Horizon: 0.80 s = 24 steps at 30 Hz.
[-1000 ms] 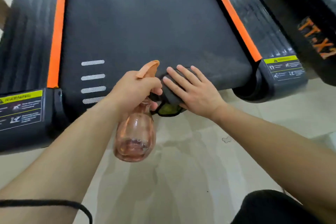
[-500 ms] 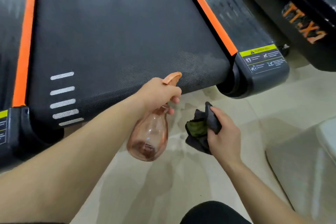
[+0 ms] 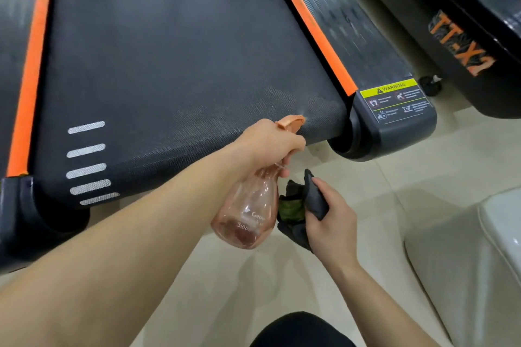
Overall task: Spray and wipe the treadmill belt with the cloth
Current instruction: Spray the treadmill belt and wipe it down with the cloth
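The black treadmill belt fills the upper half of the view, with orange strips along both sides. My left hand grips the neck and trigger of a clear pink spray bottle. Its orange nozzle points at the belt's near right corner, where a faint mist and damp speckles show. My right hand holds a bunched dark cloth with a green patch. It hangs over the floor just off the belt's rear edge, right beside the bottle.
A black end cap with a yellow warning label closes the right rail, and another end cap sits at the left. A second black machine with orange lettering stands at the right. Pale floor tiles lie below, and a white object at the right edge.
My right hand lifted the cloth off the belt's rear edge and drew it back over the floor. The bottle in my left hand moved right, toward the belt's right corner.
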Each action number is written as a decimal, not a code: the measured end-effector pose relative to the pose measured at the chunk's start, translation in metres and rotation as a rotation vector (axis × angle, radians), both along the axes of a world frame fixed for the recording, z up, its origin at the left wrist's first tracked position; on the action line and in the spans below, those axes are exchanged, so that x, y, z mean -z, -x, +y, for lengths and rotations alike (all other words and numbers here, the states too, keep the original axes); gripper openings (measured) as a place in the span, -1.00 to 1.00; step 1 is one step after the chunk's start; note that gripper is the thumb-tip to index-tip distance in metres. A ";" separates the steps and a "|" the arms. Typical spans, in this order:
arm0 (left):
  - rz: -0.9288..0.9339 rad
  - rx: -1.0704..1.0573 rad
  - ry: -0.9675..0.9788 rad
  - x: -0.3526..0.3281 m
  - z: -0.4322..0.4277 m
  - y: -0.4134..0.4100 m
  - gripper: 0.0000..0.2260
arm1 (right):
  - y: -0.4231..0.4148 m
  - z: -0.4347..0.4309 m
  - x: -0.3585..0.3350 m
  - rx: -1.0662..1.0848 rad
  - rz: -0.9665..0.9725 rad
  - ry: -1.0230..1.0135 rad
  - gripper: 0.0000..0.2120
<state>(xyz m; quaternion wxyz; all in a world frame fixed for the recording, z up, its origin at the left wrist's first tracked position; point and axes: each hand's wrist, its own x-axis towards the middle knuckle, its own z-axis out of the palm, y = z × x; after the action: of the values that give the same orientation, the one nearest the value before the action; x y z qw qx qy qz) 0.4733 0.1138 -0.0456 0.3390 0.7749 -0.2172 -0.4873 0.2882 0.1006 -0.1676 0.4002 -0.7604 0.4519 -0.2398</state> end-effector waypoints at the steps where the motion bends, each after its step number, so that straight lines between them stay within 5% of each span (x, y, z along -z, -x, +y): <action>1: -0.009 -0.007 -0.003 -0.002 -0.005 0.000 -0.89 | 0.001 0.001 0.000 0.006 0.001 -0.007 -0.44; 10: 0.001 -0.147 0.038 -0.003 -0.004 -0.025 -0.72 | -0.013 -0.017 -0.037 0.222 -0.225 -0.038 -0.52; 14: 0.010 -0.227 0.039 -0.002 0.008 -0.037 -0.94 | -0.035 -0.026 -0.062 0.308 -0.311 0.060 -0.57; 18: 0.080 -0.277 0.097 -0.006 0.031 -0.046 -0.90 | -0.084 -0.064 -0.091 0.239 -0.377 0.254 -0.63; 20: 0.087 -0.295 0.110 -0.007 0.048 -0.051 -0.87 | -0.122 -0.098 -0.096 0.075 -0.114 0.346 -0.63; 22: 0.081 -0.307 0.124 -0.008 0.064 -0.057 -0.84 | -0.151 -0.113 -0.088 -0.046 0.430 0.365 -0.35; 24: 0.063 -0.321 0.130 -0.011 0.079 -0.064 -0.79 | -0.164 -0.092 -0.076 -0.133 0.654 0.401 -0.20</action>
<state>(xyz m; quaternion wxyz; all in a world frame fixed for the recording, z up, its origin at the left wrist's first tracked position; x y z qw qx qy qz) 0.5374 0.1933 -0.0346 0.4685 0.7604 -0.1114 -0.4358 0.4523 0.0083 -0.0919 0.0929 -0.8874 0.4495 -0.0418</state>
